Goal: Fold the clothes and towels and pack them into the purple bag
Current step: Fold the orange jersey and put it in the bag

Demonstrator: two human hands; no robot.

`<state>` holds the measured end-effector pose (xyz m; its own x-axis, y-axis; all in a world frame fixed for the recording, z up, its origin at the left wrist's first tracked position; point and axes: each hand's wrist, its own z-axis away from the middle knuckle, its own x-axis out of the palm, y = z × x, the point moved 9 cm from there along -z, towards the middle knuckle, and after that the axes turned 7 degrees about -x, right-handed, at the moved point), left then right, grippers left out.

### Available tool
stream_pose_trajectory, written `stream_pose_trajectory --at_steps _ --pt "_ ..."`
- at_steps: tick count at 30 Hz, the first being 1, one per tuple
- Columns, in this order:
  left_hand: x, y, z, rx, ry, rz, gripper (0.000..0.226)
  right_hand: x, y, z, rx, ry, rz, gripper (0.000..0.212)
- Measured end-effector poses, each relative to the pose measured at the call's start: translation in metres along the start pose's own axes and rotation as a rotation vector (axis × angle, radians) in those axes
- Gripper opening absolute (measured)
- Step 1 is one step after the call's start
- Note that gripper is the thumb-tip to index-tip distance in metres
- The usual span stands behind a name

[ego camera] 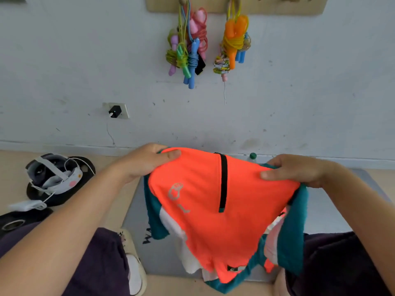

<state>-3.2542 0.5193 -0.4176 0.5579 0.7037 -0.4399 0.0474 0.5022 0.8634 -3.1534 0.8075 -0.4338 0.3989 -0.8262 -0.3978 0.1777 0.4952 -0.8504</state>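
Hanging between two raised hands, the orange shirt (213, 199) with teal sleeves and a short black zip is held up in the air over a grey mat (136, 210) on the floor. The left hand (147, 160) pinches the shirt's top left corner, thumb on the front and fingers behind; the right hand (299, 170) grips the top right corner the same way. The held top edge runs left to right between the two grips, and the body of the shirt drops from that line toward the person's lap, so both hands sit equally near it and any fold will likely turn on that hanging length. White and pink fabric shows under the lower part; whether it is lining or another garment cannot be told.

No purple bag is in sight, so nothing can be said of what it holds. To the far left lie a headset (53, 174) and cables. Skipping ropes (188, 48) hang on the wall beyond.
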Motion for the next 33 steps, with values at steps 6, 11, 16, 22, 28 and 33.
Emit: stream_pose_trajectory --at_steps 6,11,16,22,28,33 --pt "-0.064 0.055 -0.006 0.135 0.511 -0.114 0.047 -0.060 -0.056 -0.002 -0.146 0.322 -0.073 0.047" --pt "-0.077 0.082 0.011 0.251 0.589 -0.116 0.051 -0.071 -0.082 0.017 -0.273 0.411 -0.085 0.043" --pt "-0.068 0.080 0.038 0.261 0.583 -0.173 0.052 -0.048 -0.085 0.042 -0.235 0.371 -0.041 0.062" --pt "-0.060 0.096 0.096 0.299 0.630 -0.169 0.051 -0.026 -0.114 0.089 -0.287 0.364 0.011 0.051" --pt "-0.084 0.156 0.139 0.425 0.750 -0.174 0.053 -0.050 -0.172 0.125 -0.422 0.542 0.037 0.036" --pt "-0.097 0.161 0.094 0.417 0.744 -0.158 0.050 -0.086 -0.169 0.093 -0.383 0.679 0.082 0.028"
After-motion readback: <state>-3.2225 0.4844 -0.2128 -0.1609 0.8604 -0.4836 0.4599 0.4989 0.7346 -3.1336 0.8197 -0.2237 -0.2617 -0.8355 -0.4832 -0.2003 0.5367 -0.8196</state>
